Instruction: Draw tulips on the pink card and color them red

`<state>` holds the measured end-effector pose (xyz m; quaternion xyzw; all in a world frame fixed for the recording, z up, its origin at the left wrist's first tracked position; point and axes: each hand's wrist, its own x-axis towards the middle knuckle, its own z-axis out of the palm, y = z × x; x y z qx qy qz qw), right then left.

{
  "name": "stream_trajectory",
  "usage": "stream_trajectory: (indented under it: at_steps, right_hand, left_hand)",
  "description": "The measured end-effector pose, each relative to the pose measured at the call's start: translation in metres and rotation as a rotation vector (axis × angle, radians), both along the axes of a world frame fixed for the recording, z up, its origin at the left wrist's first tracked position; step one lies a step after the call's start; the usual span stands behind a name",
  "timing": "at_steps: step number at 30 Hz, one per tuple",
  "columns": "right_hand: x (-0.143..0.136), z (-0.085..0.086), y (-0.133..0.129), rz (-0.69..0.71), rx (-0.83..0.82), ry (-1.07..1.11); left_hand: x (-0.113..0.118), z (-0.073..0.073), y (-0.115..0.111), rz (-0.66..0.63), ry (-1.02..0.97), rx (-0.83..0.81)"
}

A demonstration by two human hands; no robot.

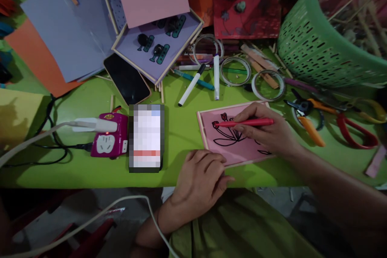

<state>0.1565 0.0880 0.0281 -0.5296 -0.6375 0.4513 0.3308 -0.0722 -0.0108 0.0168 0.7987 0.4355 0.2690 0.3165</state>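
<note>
A pink card (pixel 223 154) framed with thin wooden strips lies near the table's front edge. It carries black outlines of flowers and leaves; parts of the small blooms at upper left are coloured red. My right hand (pixel 260 127) grips a red marker (pixel 256 122), its tip at one of the blooms. That hand covers the card's right part. Bent over the lower left corner of the card is my left hand (pixel 201 175), fingers on its edge and thumb sticking out below.
A phone with a lit, blurred screen (pixel 146 137) and a magenta power adapter (pixel 110 145) are at left. Behind are a dark phone (pixel 128 82), a purple framed card (pixel 133 58), markers (pixel 191 86) and tape rolls (pixel 268 84). Pliers (pixel 311 129), scissors (pixel 356 133) and a green basket (pixel 320 48) stand right.
</note>
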Motion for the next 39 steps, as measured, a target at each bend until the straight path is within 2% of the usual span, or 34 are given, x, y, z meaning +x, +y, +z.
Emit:
stream_trajectory:
  at_steps: [9,20,27,39]
  right_hand:
    - [0.0018,-0.0014,-0.0001,0.002,-0.036,0.001]
    - [-0.0021,0.0035,0.0004,-0.009,-0.005,0.018]
    - [-0.001,0.0049,-0.0004,-0.005,-0.06,0.003]
    - [-0.0001,0.0031,-0.0003,0.011,-0.015,-0.001]
  left_hand:
    - [-0.0003,0.0003,0.0005,0.009,-0.013,0.017]
    - [-0.0006,0.0005,0.0,0.001,-0.001,0.006]
    - [-0.0008,0.0013,-0.0003,0.009,-0.01,0.003]
    - [-0.001,0.0008,-0.0002,0.003,-0.002,-0.011]
